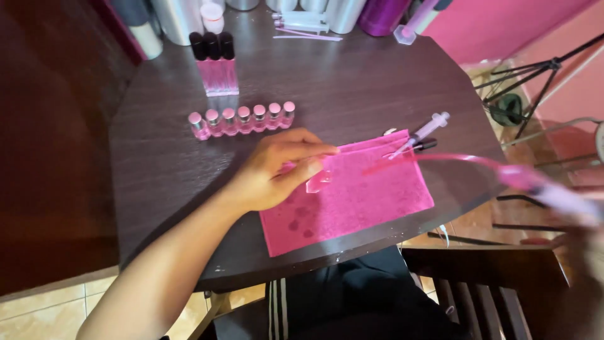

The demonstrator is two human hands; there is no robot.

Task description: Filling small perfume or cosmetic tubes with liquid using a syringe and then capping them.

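Note:
My left hand point(277, 170) rests on a pink cloth point(358, 201) and pinches a small clear bottle point(318, 181) between thumb and fingers. My right hand point(582, 242) is blurred at the right edge, off the table, and grips a syringe point(535, 182) with a long pink tube that reaches back over the cloth. A second syringe point(421, 133) lies at the cloth's far right corner beside a small black cap point(426, 145).
Several small pink-filled bottles point(242, 119) stand in a row on the dark wooden table point(352, 82). Behind them are three taller black-capped pink bottles point(217, 66). Silver and purple canisters point(377, 12) line the far edge. A tripod point(528, 82) stands right.

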